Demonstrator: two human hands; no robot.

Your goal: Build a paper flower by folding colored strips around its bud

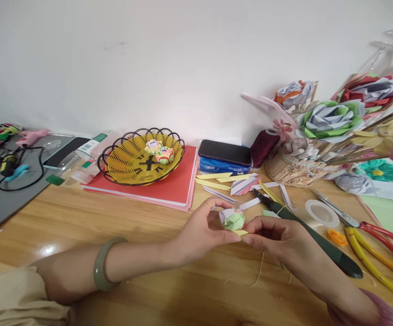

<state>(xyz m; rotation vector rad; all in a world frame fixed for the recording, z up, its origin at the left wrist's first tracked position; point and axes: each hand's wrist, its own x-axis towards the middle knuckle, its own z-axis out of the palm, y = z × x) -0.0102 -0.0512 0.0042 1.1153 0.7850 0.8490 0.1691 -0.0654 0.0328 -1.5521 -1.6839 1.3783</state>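
My left hand (203, 228) holds a small folded paper flower (234, 220) in pale green, lilac and yellow, its thumb pressing the yellow paper at the base. Close against that base, my right hand (279, 233) is closed in a pinch. From under its fingertips a thin beige thread (261, 265) hangs and curls onto the wooden table (142, 290). What exactly lies between the right fingertips is partly hidden. Behind both hands lie folded yellow and white paper strips (223, 182).
A yellow woven basket (128, 158) with two small paper flowers stands on red paper (179, 194). A phone (225, 151) rests on a blue tissue pack. At right are dark green-handled pliers or cutters (328, 251), scissors (362, 224), a thread spool (320, 213) and a flower-filled wooden holder (291, 167).
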